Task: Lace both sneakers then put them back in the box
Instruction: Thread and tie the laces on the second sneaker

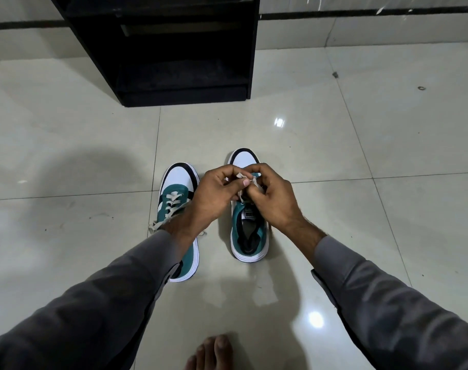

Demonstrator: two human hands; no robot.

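Two teal, white and black sneakers stand side by side on the tiled floor, toes pointing away from me. The left sneaker point(177, 188) has a white lace crossed through its eyelets, with loose ends trailing by my left sleeve. Over the right sneaker point(250, 236) my left hand point(215, 194) and my right hand point(274, 198) meet, both pinching the white lace point(250, 180) above its tongue. My hands hide that shoe's eyelets. No shoe box is in view.
A black open cabinet point(174, 49) stands on the floor straight ahead, beyond the shoes. Glossy cream tiles point(361, 145) stretch to both sides. My bare foot point(211, 353) shows at the bottom edge. A small ring-like bit point(421, 88) lies at the far right.
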